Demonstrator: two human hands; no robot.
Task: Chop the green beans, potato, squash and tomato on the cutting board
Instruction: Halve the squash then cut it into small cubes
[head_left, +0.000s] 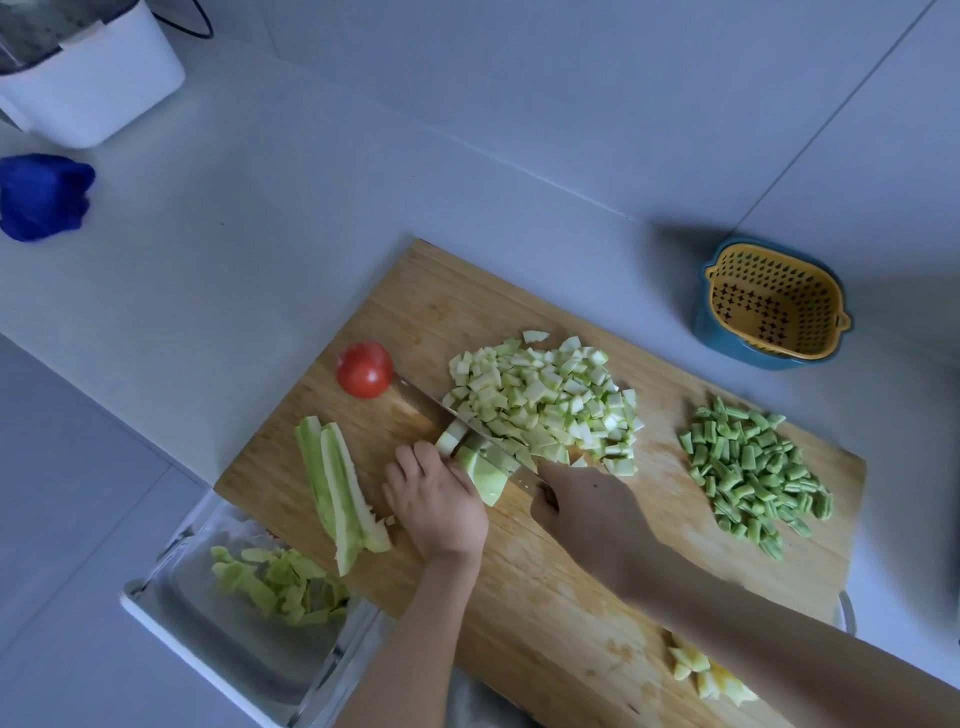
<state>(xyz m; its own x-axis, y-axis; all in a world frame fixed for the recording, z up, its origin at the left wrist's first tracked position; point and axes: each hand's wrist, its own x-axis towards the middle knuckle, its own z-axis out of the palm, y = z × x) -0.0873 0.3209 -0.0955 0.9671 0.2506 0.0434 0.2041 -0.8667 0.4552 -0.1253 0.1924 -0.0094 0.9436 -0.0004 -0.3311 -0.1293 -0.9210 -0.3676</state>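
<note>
Nearest, yellowish potato pieces (691, 667) lie at the close edge of the cutting board (545, 597), apparently already cut. Just beyond, the left grip (439, 501) curls over a squash wedge (488, 475), pinning it to the board. The right grip (587, 501) clenches the handle of the knife (421, 400), whose blade is down across the wedge's far end. To cut well, I would tuck the left fingertips back from the blade, slide them along after each slice, and match the dice to the squash pile (545, 405) just behind. Two squash strips (337, 493) at the left wait uncut. Farther off, the chopped green beans (753, 467) sit at the right, and the whole tomato (363, 369) rests at the board's far left edge.
</note>
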